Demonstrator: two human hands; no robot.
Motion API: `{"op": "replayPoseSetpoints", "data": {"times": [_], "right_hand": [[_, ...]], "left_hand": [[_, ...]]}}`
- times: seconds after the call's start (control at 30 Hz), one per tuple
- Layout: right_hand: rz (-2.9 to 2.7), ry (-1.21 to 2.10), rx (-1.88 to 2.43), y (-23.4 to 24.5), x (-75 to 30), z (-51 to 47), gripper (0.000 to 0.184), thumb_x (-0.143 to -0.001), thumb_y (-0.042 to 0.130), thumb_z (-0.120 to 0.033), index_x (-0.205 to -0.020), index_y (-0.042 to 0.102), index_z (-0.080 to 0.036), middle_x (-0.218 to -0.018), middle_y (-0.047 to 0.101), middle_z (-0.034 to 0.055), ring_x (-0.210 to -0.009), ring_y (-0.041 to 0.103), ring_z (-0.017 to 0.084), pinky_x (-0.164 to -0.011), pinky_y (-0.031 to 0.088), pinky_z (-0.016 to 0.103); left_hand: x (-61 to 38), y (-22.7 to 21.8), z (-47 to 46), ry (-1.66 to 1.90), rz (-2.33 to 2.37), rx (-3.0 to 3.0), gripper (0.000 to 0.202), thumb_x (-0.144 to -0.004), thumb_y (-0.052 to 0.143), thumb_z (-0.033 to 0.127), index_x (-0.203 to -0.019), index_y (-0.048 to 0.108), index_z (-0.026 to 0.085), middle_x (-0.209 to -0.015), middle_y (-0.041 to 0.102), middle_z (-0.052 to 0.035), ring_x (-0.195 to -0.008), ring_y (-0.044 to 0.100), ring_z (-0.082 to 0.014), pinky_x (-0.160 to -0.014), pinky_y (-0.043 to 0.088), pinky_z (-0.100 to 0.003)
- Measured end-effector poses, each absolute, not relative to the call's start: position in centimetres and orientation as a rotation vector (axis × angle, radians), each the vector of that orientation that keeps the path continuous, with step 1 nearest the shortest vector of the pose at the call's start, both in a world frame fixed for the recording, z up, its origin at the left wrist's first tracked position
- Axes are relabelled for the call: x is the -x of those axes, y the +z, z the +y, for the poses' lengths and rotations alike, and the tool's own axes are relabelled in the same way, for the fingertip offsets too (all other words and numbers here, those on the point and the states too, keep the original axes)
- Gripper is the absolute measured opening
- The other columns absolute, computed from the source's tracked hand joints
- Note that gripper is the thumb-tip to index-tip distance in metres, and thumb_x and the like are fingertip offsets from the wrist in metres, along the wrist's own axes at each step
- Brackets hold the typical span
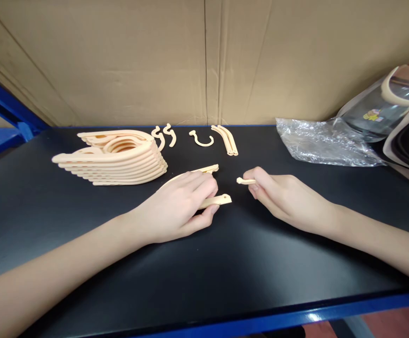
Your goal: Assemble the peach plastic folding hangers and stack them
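My left hand point(185, 202) is closed around a cream plastic hanger piece point(219, 200). The end with a small round hole sticks out past my thumb; another arm of the same cream plastic shows behind my knuckles, and I cannot tell whether the two are joined. Across a short gap, my right hand point(285, 197) pinches a small cream plastic piece point(245, 181). Its knobbed end points left toward the hanger piece, while the rest is hidden in my fingers. Behind them lie a loose cream hook point(204, 142) and a pair of curved cream bars point(228, 142).
A stack of cream hanger bodies point(120, 164) stands at the left, with two S-shaped hooks point(171, 135) beside it. A crumpled clear plastic bag point(324, 143) and a transparent container point(369, 112) occupy the back right. Cardboard point(137, 61) walls off the back of the black table point(204, 277).
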State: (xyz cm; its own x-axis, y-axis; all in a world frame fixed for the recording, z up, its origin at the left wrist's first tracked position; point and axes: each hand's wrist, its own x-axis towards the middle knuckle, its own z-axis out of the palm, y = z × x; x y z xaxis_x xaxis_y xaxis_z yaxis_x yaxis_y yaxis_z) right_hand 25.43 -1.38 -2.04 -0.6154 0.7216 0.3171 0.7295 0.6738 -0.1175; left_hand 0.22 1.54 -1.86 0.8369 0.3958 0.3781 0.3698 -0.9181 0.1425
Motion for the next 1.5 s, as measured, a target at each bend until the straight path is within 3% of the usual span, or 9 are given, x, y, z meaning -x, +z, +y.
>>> {"op": "replayPoseSetpoints", "data": {"times": [0.13,0.4,0.53,0.63,0.73,0.83,0.9,1.17,1.5], "right_hand": [[-2.582,0.046,1.113,-2.0,-25.3,-1.8,0.021,-0.097,0.035,-0.015,-0.112,0.05,-0.016,-0.087,0.067,0.0041,-0.064,0.064,0.016,-0.055,0.044,0.026],[-2.614,0.226,1.077,-1.5,-24.5,-2.5,0.019,-0.096,0.037,-0.018,-0.094,0.057,-0.017,-0.076,0.061,0.0012,-0.058,0.055,0.013,-0.056,0.04,0.024],[-2.597,0.267,1.096,-1.4,-24.4,-2.7,0.02,-0.096,0.037,-0.018,-0.096,0.057,-0.017,-0.074,0.06,0.0002,-0.057,0.055,0.012,-0.055,0.038,0.025],[-2.593,0.303,1.089,-1.5,-24.4,-2.7,0.019,-0.096,0.038,-0.018,-0.094,0.056,-0.017,-0.074,0.06,0.0,-0.057,0.054,0.012,-0.055,0.038,0.024],[-2.603,0.33,1.065,-1.5,-24.4,-2.6,0.016,-0.096,0.04,-0.02,-0.091,0.055,-0.018,-0.074,0.06,-0.0004,-0.056,0.052,0.011,-0.055,0.036,0.023],[-2.607,0.33,1.057,-1.5,-24.4,-2.6,0.02,-0.099,0.039,-0.025,-0.09,0.056,-0.018,-0.073,0.06,-0.0003,-0.055,0.051,0.01,-0.054,0.035,0.023],[-2.61,0.321,1.06,-1.5,-24.3,-2.6,0.025,-0.101,0.037,-0.029,-0.09,0.057,-0.018,-0.073,0.06,0.0006,-0.056,0.052,0.011,-0.054,0.036,0.023],[-2.627,0.264,1.055,-1.5,-24.1,-2.8,0.036,-0.104,0.03,-0.033,-0.086,0.056,-0.016,-0.071,0.058,0.0013,-0.057,0.054,0.012,-0.055,0.038,0.025],[-2.662,0.109,0.998,-2.1,-24.4,-2.6,0.029,-0.102,0.033,-0.025,-0.081,0.051,-0.018,-0.067,0.054,-0.0007,-0.055,0.05,0.011,-0.052,0.035,0.023]], "left_hand": [[-0.3,-1.7,1.5,0.597,0.615,-3.002,0.022,-0.099,0.042,0.034,-0.082,0.045,0.019,-0.082,0.057,-0.0043,-0.076,0.052,-0.0193,-0.071,0.04,-0.03],[-0.5,-1.6,1.1,0.574,0.618,-2.982,0.025,-0.1,0.039,0.037,-0.086,0.048,0.018,-0.091,0.06,-0.0069,-0.086,0.052,-0.0209,-0.079,0.042,-0.033],[-0.7,-1.3,0.9,0.574,0.586,-2.928,0.023,-0.1,0.041,0.035,-0.086,0.047,0.018,-0.096,0.06,-0.0083,-0.094,0.052,-0.0219,-0.085,0.043,-0.035],[-0.8,-1.4,0.8,0.563,0.597,-2.886,0.021,-0.1,0.043,0.034,-0.088,0.048,0.017,-0.091,0.059,-0.0065,-0.089,0.052,-0.0205,-0.083,0.044,-0.035],[-0.7,-1.6,0.7,0.561,0.612,-2.832,0.014,-0.099,0.047,0.029,-0.1,0.051,0.016,-0.094,0.061,-0.0055,-0.091,0.055,-0.0193,-0.082,0.046,-0.032],[-0.6,-1.7,0.7,0.572,0.596,-2.817,0.025,-0.099,0.048,0.028,-0.121,0.049,0.015,-0.109,0.063,-0.0088,-0.107,0.057,-0.0212,-0.092,0.046,-0.034],[-0.6,-1.7,0.7,0.569,0.582,-2.815,0.028,-0.1,0.046,0.028,-0.125,0.05,0.016,-0.115,0.064,-0.01,-0.111,0.057,-0.0222,-0.095,0.046,-0.035],[-0.7,-1.4,0.6,0.6,0.521,-2.766,0.021,-0.1,0.046,0.024,-0.118,0.055,0.017,-0.113,0.067,-0.0059,-0.109,0.059,-0.0192,-0.095,0.046,-0.031],[-0.3,-1.5,0.6,0.551,0.53,-2.754,0.022,-0.1,0.045,0.025,-0.115,0.057,0.016,-0.106,0.066,-0.0073,-0.102,0.061,-0.02,-0.089,0.047,-0.031]]}}
